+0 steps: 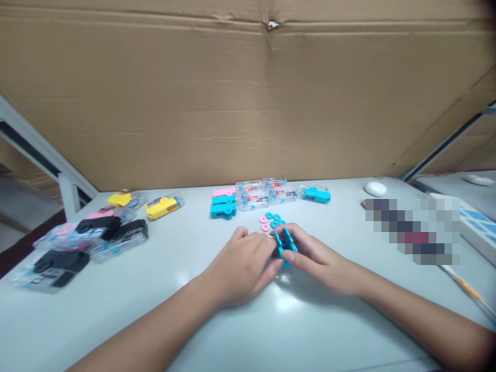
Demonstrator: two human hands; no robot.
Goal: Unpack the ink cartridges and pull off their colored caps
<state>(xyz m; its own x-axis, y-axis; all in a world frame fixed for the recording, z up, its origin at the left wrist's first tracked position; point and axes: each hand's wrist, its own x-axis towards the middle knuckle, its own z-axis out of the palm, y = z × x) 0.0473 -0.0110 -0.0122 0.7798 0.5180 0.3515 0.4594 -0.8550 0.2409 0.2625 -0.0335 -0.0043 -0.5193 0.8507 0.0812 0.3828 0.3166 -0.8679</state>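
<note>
A teal plastic casing (285, 242) is held up between both hands, its two upright side walls pointing up. My right hand (323, 258) grips it from the right, with the thumb on the near side and the fingers behind. From the left, my left hand (246, 263) closes on its edge with curled fingers; the fingertips are partly hidden. Just beyond the hands lie several small teal rings (269, 215) and pink rings (265, 227). Farther back are teal casings (223, 211) with a pink casing (225, 192), beside several clear plastic cases (253, 201) with red and blue parts inside.
Bagged black casings (64, 261) and yellow casings (163, 207) lie at the left. A bagged teal casing (315, 194) sits back right, near a white rounded object (375, 188). A pixelated item (413, 232) and a cable (468, 288) lie right. Cardboard (248, 103) walls the back.
</note>
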